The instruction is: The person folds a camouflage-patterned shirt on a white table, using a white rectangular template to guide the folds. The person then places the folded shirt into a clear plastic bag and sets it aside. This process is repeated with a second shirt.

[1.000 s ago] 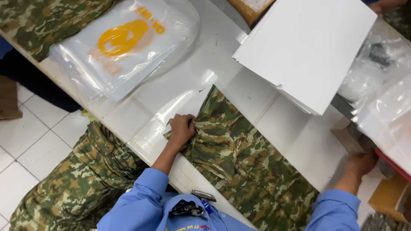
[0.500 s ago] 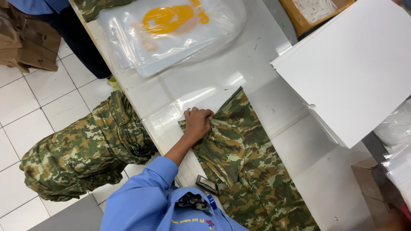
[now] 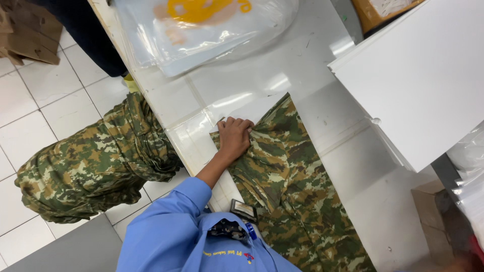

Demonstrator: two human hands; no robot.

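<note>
Camouflage fabric in green, brown and tan — a garment laid out flat (image 3: pixel 292 201) — lies spread on the white tabletop (image 3: pixel 312 90), reaching from its upper corner near the table's middle down to the lower edge of the view. The left hand (image 3: pixel 234 138) rests flat on the garment's upper left edge, fingers curled down and pressing on the cloth where it meets a clear plastic sheet (image 3: pixel 201 143) lying on the table; it pins the fabric rather than gripping any separate object. The right hand is out of view, so its state cannot be told.

Judging by how things lie, the garment is smoothed and flat but not yet folded — no crease or doubled layer shows, though the lower part is cut off and may differ. A large white flat board (image 3: pixel 423 80) lies to the right, well apart from the hand, untouched. A transparent plastic bag with a yellow print (image 3: pixel 201 25) lies at the table's far end, nothing in it so far as can be seen. More camouflage clothing in a heap (image 3: pixel 91 161) lies on the tiled floor beside the table, seemingly waiting.
</note>
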